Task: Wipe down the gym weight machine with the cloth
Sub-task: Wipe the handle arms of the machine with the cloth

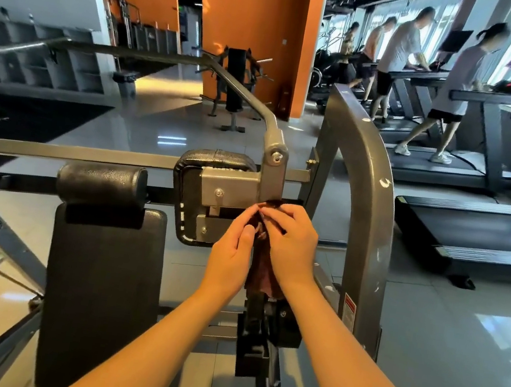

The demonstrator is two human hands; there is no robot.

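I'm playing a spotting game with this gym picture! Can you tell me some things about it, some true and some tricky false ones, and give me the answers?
1. The left hand and the right hand both hold the cloth. True.
2. The cloth is bright yellow. False: it is dark reddish-brown.
3. The big column behind the machine is orange. True.
4. Nobody else is in the gym. False: several people walk on treadmills by the windows.
5. The machine's curved frame is grey. True.
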